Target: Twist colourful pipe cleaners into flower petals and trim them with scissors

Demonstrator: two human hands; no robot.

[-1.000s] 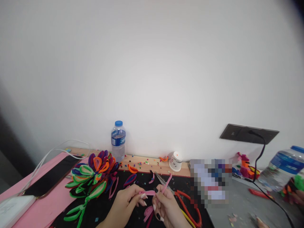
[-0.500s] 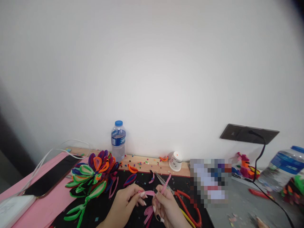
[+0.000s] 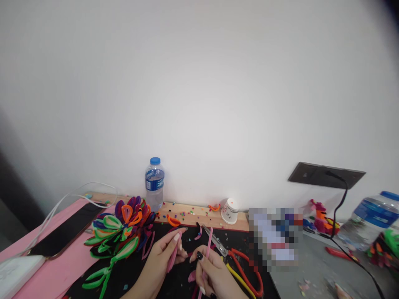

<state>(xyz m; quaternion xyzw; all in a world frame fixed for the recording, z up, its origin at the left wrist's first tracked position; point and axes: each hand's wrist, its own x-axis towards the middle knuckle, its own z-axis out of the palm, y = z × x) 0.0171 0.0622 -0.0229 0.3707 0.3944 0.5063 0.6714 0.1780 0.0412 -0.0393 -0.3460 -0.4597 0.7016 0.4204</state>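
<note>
My left hand [image 3: 160,259] is closed, pinching a folded pink pipe cleaner [image 3: 171,263] between thumb and fingers. Just to its right, my right hand [image 3: 212,268] grips an upright pink pipe cleaner stem [image 3: 210,240] that sticks up past the thumb. More pink fuzzy pieces [image 3: 192,276] show below, partly hidden by the right hand. Scissors [image 3: 222,249] with red and yellow handles lie open-bladed beside that hand. Left of my hands rests a bunch of multicoloured pipe cleaner flowers [image 3: 127,226] with green leaves.
Along the wall stand a water bottle [image 3: 155,185] and an upturned paper cup [image 3: 230,211] among scattered bits. A phone [image 3: 67,230] and white cables lie on pink paper [image 3: 71,270] at left. A blurred-out item [image 3: 274,241], another bottle [image 3: 370,216] and a black cord are at right.
My hands have moved apart. The pink strip that stretched between them is now folded in the left hand, and the right hand's stem stands more upright.
</note>
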